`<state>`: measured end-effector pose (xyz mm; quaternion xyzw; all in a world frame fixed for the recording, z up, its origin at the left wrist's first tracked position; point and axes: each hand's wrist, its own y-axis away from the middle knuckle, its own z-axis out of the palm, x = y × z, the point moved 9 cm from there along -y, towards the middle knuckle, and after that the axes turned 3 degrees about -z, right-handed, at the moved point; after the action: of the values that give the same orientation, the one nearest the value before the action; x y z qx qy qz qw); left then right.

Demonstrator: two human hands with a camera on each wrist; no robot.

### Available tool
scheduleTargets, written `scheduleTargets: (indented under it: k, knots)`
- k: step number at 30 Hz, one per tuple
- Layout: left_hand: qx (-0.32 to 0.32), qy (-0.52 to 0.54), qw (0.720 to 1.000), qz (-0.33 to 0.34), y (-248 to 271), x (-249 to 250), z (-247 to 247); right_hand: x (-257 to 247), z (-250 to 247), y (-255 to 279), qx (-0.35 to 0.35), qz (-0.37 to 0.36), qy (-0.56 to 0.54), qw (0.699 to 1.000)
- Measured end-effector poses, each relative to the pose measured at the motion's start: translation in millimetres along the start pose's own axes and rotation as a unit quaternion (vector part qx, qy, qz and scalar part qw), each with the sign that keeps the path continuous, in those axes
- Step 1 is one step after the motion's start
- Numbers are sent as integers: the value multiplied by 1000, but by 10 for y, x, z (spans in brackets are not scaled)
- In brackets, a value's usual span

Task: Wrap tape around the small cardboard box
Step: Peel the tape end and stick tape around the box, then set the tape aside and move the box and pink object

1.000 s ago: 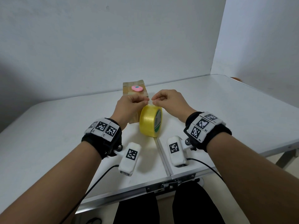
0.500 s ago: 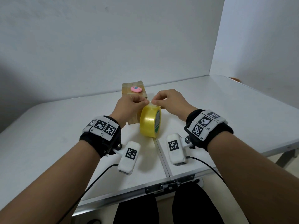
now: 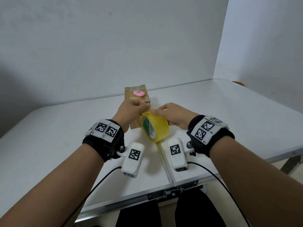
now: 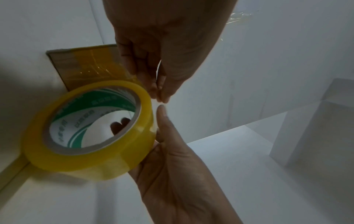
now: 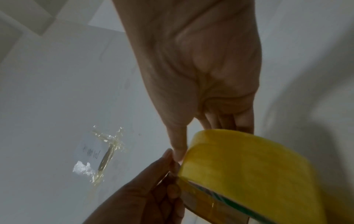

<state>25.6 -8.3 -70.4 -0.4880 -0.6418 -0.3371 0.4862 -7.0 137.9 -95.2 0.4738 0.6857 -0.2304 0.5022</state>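
The small cardboard box (image 3: 137, 102) stands on the white folding table (image 3: 49, 138), just beyond both hands, with a pink oval object (image 3: 139, 93) lying on its top face. In the left wrist view the near side of the box already carries a band of glossy tape.

The yellow tape roll (image 3: 155, 128) stands tilted on its edge just in front of the box, with its green-printed core facing the left arm.

Step in hand, as judged: freeing the tape's loose end from the roll before drawing out a length for wrapping. No strip yet spans from roll to box.

Left hand (image 3: 131, 110): thumb and forefinger are pressed together at the top rim of the roll, apparently on the tape end; the end itself is too thin and clear to confirm. The remaining fingers are curled.

Right hand (image 3: 173, 115): it steadies the roll from the right side. The thumb lies against the outer winding; the fingertips (image 4: 120, 122) show through the core, so the fingers clamp the roll's wall.

Next move calls for: holding the roll firm with the right hand while the left peels the end away cleanly, then carrying it to a box face without letting it fold onto itself.
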Motion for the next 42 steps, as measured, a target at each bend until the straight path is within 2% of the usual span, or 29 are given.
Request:
scheduleTargets:
  k: [3, 8, 13, 16, 20, 25, 27, 30, 34, 38, 42]
  knots:
    - [21, 8, 1000, -20, 13, -72, -43, -4, 41, 33, -29, 14, -60, 998]
    - [17, 2, 999, -37, 86, -176, -32, -4, 100, 94, -73, 36, -136, 987]
    - [-40, 40, 996, -74, 123, -239, 75, 26, 211, 167, -119, 48, -145, 981]
    - [-75, 74, 989, -105, 147, -281, 143, -12, 259, 160, -105, 43, -142, 983]
    - [-103, 91, 984, -110, 201, -240, 203, 71, 193, 40, -16, 55, -34, 998]
    - [-85, 109, 984, -111, 235, -186, 143, 71, 133, 30, -14, 46, -46, 998]
    - [-57, 99, 990, -79, 224, -82, 95, 48, 8, 35, 12, 38, -12, 999]
    - [-14, 80, 997, -14, 171, 159, 21, -58, -341, 5, 99, 6, 65, 993]
    - [-1, 92, 996, 10, -12, 433, -27, -94, -717, -121, 162, 12, 183, 970]
    - [-20, 127, 992, -17, -269, 532, -61, -99, -858, -321, 161, 47, 346, 923]
    - [-3, 128, 991, -34, -528, 475, -167, -110, -929, -661, 162, 56, 435, 884]
